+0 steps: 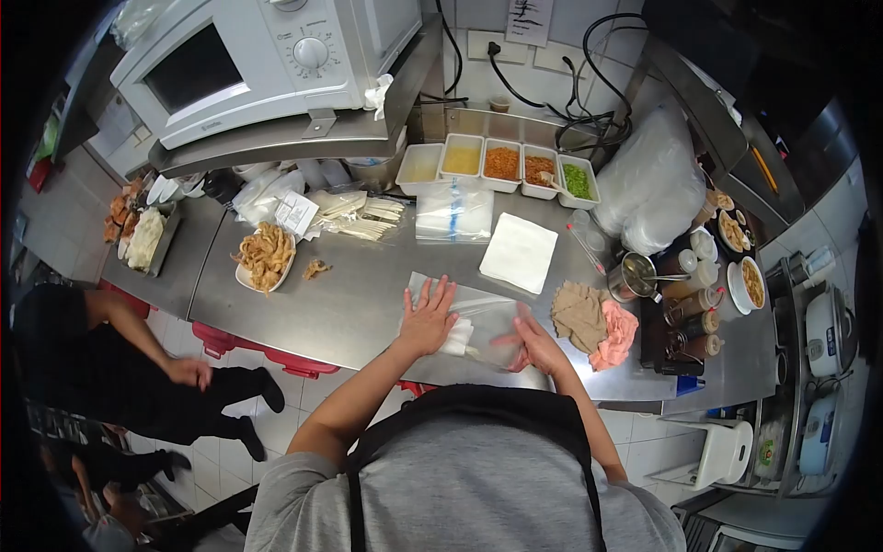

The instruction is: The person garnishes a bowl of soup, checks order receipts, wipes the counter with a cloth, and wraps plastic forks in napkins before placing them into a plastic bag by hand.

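A clear plastic bag (492,317) lies at the front edge of the steel counter, with something white (457,339) inside it. My left hand (429,317) rests flat on the bag's left part, fingers spread. At the bag's right end, my right hand (538,345) has its fingers closed on the plastic. Beyond them lie a stack of white napkins (519,253) and a pile of clear bags with a blue stripe (454,212). A brown cloth (579,316) and a pink cloth (616,336) lie right of my right hand.
Food trays (501,164) line the back. Fried food (267,256) fills a bowl at left, near packed wooden utensils (357,216). Sauce bottles (704,304) and a metal pot (635,276) stand right. A microwave (248,64) sits on a raised shelf. Another person (120,359) stands left.
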Tool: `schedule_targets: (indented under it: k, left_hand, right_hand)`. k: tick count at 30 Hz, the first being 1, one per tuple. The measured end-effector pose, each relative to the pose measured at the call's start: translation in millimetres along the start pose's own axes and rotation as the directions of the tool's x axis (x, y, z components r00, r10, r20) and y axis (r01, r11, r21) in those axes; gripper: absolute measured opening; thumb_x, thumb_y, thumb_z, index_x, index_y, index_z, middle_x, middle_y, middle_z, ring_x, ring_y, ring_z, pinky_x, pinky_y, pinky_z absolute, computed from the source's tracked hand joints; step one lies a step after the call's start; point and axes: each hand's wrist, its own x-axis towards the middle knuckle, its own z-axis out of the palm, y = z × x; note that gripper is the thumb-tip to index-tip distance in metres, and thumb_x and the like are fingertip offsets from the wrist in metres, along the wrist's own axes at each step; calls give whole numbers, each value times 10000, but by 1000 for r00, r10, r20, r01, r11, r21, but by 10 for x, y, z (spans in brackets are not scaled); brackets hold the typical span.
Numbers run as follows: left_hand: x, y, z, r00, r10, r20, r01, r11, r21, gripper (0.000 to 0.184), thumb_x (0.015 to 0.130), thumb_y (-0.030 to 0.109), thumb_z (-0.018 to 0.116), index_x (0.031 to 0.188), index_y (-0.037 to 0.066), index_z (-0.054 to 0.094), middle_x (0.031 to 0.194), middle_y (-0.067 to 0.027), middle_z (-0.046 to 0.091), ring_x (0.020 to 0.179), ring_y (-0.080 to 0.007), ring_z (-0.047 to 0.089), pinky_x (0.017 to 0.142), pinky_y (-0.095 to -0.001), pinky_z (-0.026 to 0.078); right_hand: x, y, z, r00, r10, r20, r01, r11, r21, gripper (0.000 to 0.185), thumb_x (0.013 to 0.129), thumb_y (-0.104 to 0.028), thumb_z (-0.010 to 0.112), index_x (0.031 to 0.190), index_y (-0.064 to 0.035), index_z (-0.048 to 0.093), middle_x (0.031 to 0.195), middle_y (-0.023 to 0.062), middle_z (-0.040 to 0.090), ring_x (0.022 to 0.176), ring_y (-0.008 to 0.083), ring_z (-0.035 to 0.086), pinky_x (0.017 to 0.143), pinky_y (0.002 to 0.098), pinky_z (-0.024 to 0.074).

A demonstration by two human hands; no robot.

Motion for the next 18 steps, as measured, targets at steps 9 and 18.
schedule_targets:
  k: [9, 18]
  left_hand:
    - [213, 84, 12, 980, 143, -137, -146, 989, -6, 571, 908, 367, 458, 1396, 125, 287, 1490, -70, 181, 1374, -312, 151, 1056, -607, 86]
    - [775, -48, -121, 913, 402, -66, -407, 900, -153, 182, 787, 232, 637, 914, 144, 542, 1019, -48, 486, 1001, -269, 462, 841, -449, 348]
  right_hand:
    - [91, -49, -129, 701, -574, -424, 55, 636, -770, 623, 898, -316, 518, 1368, 18, 282, 927, 218, 633, 626, 313, 628, 580, 381, 507]
    - [684, -321, 217, 891, -437, -120, -34, 200, -979, 296, 692, -218, 662, 964, -117, 600, 965, 109, 591, 994, 310, 522, 860, 477, 394]
